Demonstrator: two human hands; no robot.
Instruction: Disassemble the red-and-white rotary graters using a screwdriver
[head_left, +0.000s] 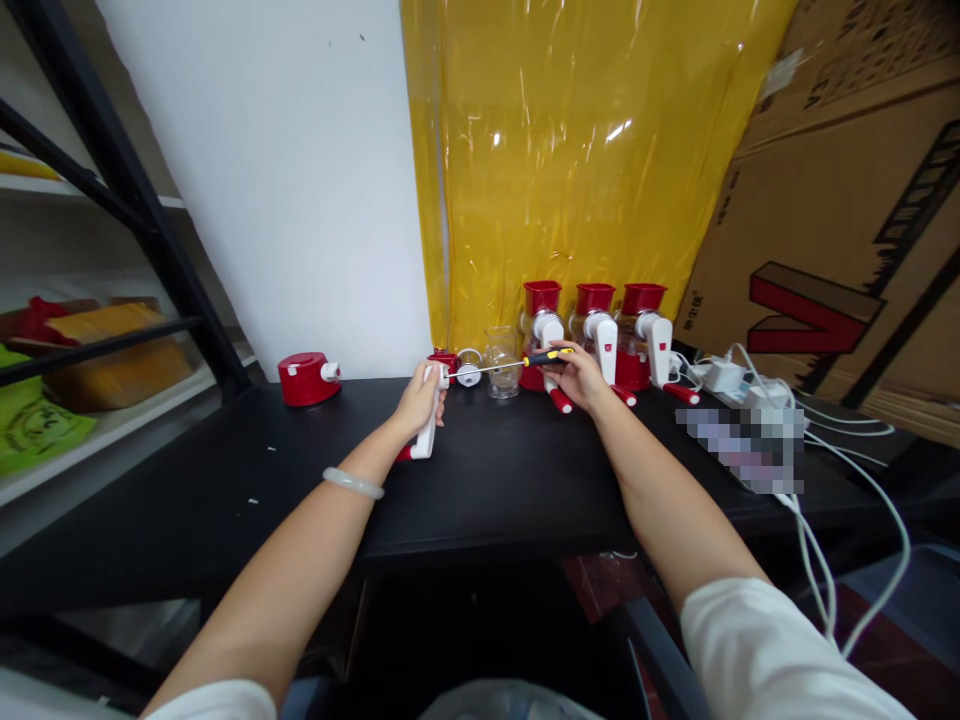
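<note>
- Screwdriver [547, 357]: right hand [581, 378] grasps its black-and-yellow handle; shaft points left, tip at the white crank [425, 438], contact unclear.
- Crank: gripped by the left hand [417, 405] near its upper end, over the surface [495, 490].
- Handling, judged: light, stiff plastic, possibly slippery; best held around the thick end. Screwdriver seems rigid, best held by its handle.

I saw the left arm [300, 560] stretched from the frame's lower left, the left hand [417, 404] curled near centre, the right arm [667, 500] slanted from lower right, the right hand [582, 376] bent inward, gripping.
</note>
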